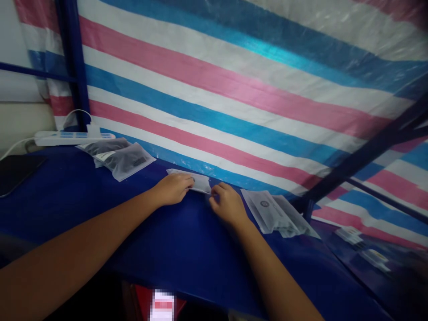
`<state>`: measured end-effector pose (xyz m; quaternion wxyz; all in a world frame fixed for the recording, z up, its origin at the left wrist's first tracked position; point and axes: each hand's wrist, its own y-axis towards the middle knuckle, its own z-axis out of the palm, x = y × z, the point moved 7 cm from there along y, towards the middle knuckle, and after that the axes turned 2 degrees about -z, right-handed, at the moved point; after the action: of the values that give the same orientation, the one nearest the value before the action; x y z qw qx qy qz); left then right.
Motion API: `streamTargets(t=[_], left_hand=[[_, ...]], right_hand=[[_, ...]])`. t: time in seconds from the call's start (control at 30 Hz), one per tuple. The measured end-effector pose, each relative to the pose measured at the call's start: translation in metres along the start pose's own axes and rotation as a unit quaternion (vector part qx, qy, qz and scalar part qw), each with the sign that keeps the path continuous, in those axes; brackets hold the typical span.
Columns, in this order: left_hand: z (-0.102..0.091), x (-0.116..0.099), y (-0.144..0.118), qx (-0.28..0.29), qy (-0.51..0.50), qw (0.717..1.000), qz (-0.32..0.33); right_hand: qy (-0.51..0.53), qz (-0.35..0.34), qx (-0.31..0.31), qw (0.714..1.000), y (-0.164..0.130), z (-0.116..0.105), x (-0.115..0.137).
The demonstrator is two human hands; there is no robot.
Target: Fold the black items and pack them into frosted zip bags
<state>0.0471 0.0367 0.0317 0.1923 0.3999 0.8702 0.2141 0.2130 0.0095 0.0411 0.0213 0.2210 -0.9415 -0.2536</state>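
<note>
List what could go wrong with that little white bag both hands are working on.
1. The small white bag is pinched only at its edges by the left hand and right hand, so it could slip or tear.
2. The stack of white bags lies by the right wrist; a sweep might scatter it.

Bare table (100,209) left, pouch stack (274,214) right
</note>
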Motion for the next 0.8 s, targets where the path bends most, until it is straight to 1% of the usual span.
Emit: streamTargets(t=[0.13, 0.33, 0.43, 0.53, 0.63, 0.8], left_hand=[[0.004, 0.000, -0.002, 0.023, -0.021, 0.999, 0.009], [0.011, 0.002, -0.004, 0.055, -0.023, 0.998, 0.009], [0.015, 0.004, -0.004, 0.064, -0.025, 0.998, 0.006], [0.017, 0.008, -0.005, 0.067, -0.019, 0.998, -0.008], [0.017, 0.015, -0.005, 0.073, 0.007, 0.997, -0.032], [0.017, 0.025, -0.006, 0.081, 0.025, 0.994, -0.062]], right_hand=[[-0.016, 0.020, 0.042, 0.999, -0.001, 0.007, -0.002], [-0.017, 0.027, 0.081, 0.996, -0.003, 0.017, -0.006], [-0.039, 0.045, 0.100, 0.993, -0.003, 0.019, -0.008], [-0.076, 0.072, 0.120, 0.987, -0.004, 0.020, -0.011], [-0.106, 0.104, 0.134, 0.980, -0.006, 0.019, -0.017], [-0.111, 0.141, 0.160, 0.971, -0.008, 0.021, -0.029]])
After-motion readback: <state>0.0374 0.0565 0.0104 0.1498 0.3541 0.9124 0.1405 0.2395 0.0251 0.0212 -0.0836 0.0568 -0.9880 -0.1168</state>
